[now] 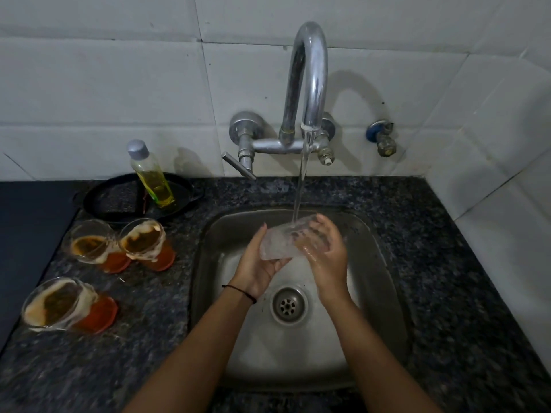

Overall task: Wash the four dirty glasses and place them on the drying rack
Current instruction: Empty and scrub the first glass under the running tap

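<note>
A clear glass (278,244) lies tilted over the steel sink (384,263), under the running stream from the tap (308,84). My left hand (258,263) cups its base from below and my right hand (323,248) wraps its open end. Three dirty glasses stand on the dark stone counter to the left, each with brown residue and an orange base: one at the back left (89,244), one beside it (143,238), one nearer me (56,304). No drying rack is in view.
A bottle of yellow dish liquid (152,177) stands in a black pan (119,201) behind the glasses. A dark mat (26,234) covers the far left counter. The drain (288,305) sits mid-sink. A small valve (383,138) juts from the tiled wall.
</note>
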